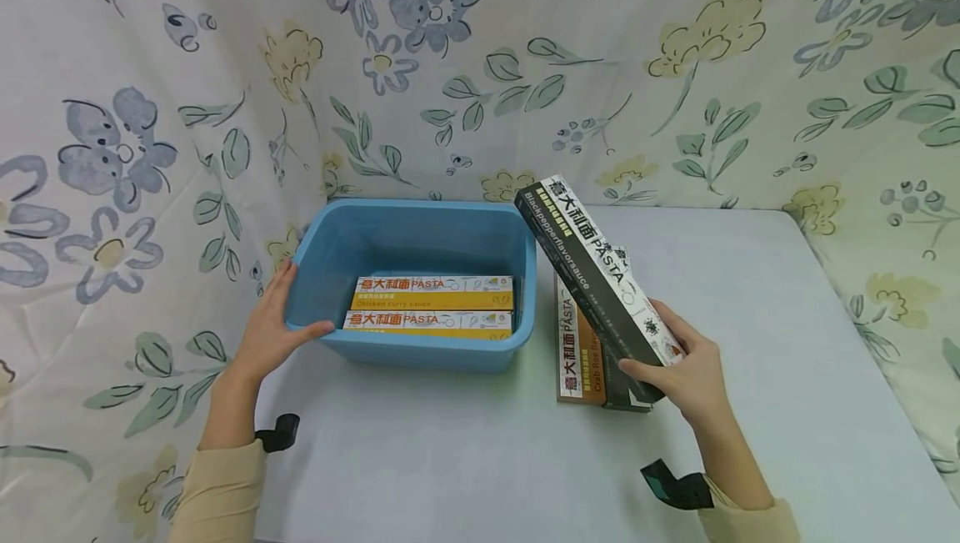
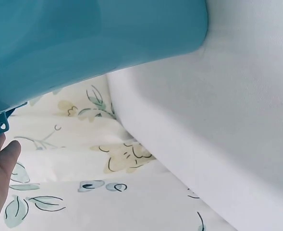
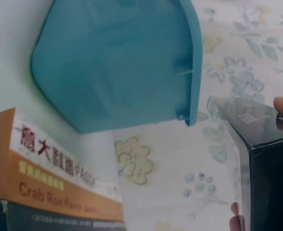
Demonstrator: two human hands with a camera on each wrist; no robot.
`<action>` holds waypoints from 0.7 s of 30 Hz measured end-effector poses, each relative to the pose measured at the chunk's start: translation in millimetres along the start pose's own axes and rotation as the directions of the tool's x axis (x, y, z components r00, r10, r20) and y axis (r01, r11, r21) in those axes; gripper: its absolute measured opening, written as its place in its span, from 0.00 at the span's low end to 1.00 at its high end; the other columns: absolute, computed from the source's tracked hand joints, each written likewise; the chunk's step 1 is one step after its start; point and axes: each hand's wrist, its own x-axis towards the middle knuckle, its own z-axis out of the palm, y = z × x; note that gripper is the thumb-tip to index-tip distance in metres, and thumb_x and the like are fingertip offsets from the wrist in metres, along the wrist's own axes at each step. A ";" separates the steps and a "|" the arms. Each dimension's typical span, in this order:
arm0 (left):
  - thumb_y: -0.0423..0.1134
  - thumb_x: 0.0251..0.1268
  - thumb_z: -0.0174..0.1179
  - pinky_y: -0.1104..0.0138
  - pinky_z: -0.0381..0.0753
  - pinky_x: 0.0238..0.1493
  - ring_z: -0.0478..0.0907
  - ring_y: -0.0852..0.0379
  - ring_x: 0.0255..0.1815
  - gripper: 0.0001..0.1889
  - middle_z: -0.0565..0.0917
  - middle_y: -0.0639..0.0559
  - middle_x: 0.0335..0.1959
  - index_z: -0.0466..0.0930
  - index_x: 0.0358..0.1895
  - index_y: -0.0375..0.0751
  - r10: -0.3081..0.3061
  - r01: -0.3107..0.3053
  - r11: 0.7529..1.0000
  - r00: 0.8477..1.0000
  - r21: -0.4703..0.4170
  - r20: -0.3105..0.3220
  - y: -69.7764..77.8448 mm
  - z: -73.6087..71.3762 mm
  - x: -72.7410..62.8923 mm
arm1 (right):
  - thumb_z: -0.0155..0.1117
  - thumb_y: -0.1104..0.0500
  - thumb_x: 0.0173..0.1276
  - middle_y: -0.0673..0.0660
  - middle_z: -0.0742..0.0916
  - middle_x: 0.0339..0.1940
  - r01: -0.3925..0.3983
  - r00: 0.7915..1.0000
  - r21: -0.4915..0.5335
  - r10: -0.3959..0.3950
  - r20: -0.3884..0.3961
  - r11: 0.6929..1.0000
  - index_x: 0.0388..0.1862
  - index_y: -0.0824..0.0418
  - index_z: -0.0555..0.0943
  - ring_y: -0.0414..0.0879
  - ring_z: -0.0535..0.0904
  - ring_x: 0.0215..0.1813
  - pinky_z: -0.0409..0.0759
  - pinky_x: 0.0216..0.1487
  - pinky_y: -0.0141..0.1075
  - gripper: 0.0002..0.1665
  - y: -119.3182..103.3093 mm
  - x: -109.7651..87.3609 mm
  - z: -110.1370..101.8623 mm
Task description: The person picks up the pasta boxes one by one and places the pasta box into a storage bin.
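My right hand [image 1: 686,372] grips the lower end of a black-and-white pasta box [image 1: 592,276], labelled black pepper flavor sauce, and holds it tilted over the table. Beneath it lie an orange-brown crab roe pasta box [image 1: 570,351] and a dark box [image 1: 628,395] beside it, partly hidden. My left hand [image 1: 273,326] rests at the left front corner of a blue plastic bin [image 1: 435,355], thumb along the front rim, fingers fairly straight at the left side. Two yellow-and-white pasta boxes [image 1: 431,301] lie side by side in the bin.
The bin and loose boxes stand on a white table [image 1: 420,451]. A floral cloth [image 1: 480,67] hangs behind the table and along its left and right sides. A black strap [image 1: 678,489] sticks out near the right sleeve, another black strap [image 1: 279,433] near the left.
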 end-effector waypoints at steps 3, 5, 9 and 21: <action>0.54 0.54 0.69 0.27 0.46 0.62 0.40 0.31 0.76 0.56 0.42 0.40 0.79 0.42 0.78 0.39 0.000 0.000 1.000 1.000 -0.003 0.002 -0.2 0.1 -0.4 | 0.78 0.68 0.48 0.63 0.73 0.65 0.020 0.999 -0.006 -0.020 0.036 1.000 0.73 0.63 0.65 0.39 0.71 0.47 0.76 0.38 0.24 0.52 -5.4 0.7 1.5; 0.54 0.54 0.69 0.27 0.46 0.62 0.40 0.31 0.76 0.56 0.42 0.40 0.79 0.42 0.78 0.39 0.001 -0.001 1.000 1.000 -0.004 0.002 -0.3 0.2 -0.6 | 0.79 0.67 0.47 0.64 0.73 0.66 0.038 0.997 -0.021 -0.037 0.060 0.999 0.73 0.63 0.66 0.39 0.71 0.48 0.76 0.38 0.25 0.52 -9.0 1.6 2.4; 0.54 0.54 0.69 0.27 0.46 0.62 0.40 0.31 0.76 0.56 0.42 0.40 0.79 0.41 0.78 0.38 0.002 -0.002 1.000 1.000 -0.003 0.003 0.0 0.2 -0.7 | 0.79 0.67 0.47 0.68 0.74 0.65 0.087 0.992 -0.051 -0.081 0.101 0.995 0.72 0.64 0.67 0.42 0.72 0.47 0.77 0.37 0.27 0.52 -15.0 4.1 4.7; 0.52 0.54 0.69 0.27 0.47 0.62 0.41 0.30 0.76 0.56 0.42 0.38 0.79 0.42 0.78 0.37 -0.003 0.003 1.000 1.000 0.010 -0.007 1.6 0.4 -1.5 | 0.79 0.65 0.46 0.68 0.76 0.60 0.144 0.957 0.001 -0.139 0.253 0.990 0.71 0.64 0.68 0.55 0.74 0.47 0.80 0.37 0.33 0.51 -32.3 17.7 17.3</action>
